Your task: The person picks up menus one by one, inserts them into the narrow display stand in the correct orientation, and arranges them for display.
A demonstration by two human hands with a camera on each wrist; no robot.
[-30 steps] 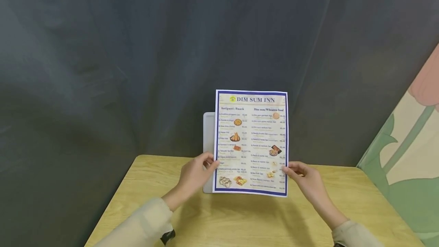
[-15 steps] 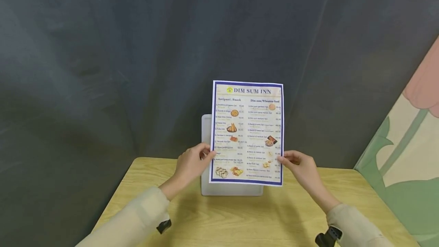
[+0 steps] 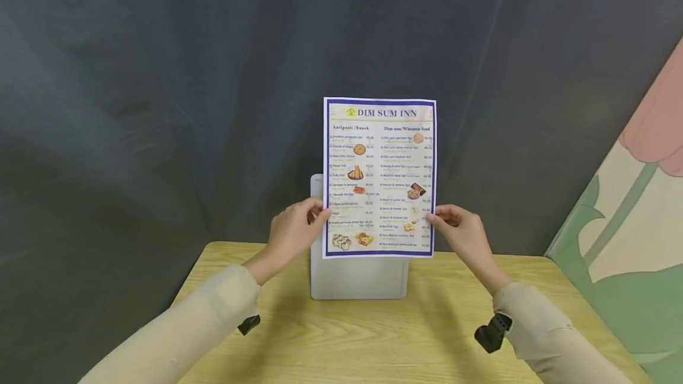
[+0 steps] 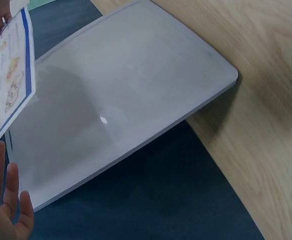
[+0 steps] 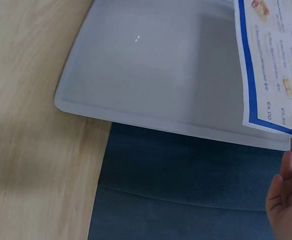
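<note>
Both arms reach forward, raised. The left hand (image 3: 292,231) and right hand (image 3: 463,232) face each other, fingertips pinching, thumbs in front.

The setting looks like a staged recording corner dressed as a small eatery, not a working restaurant. A dark grey cloth backdrop (image 3: 213,76) hangs in loose folds behind everything and fills most of the head view. In front of it stands a light wood-grain counter (image 3: 373,336), on which a plain grey tray (image 3: 357,277) leans. A printed menu (image 3: 379,176) headed "DIM SUM INN", with dish photos and prices, gives the restaurant theme. At the right edge leans a painted panel (image 3: 629,242) with a large pink flower and green leaves.
</note>
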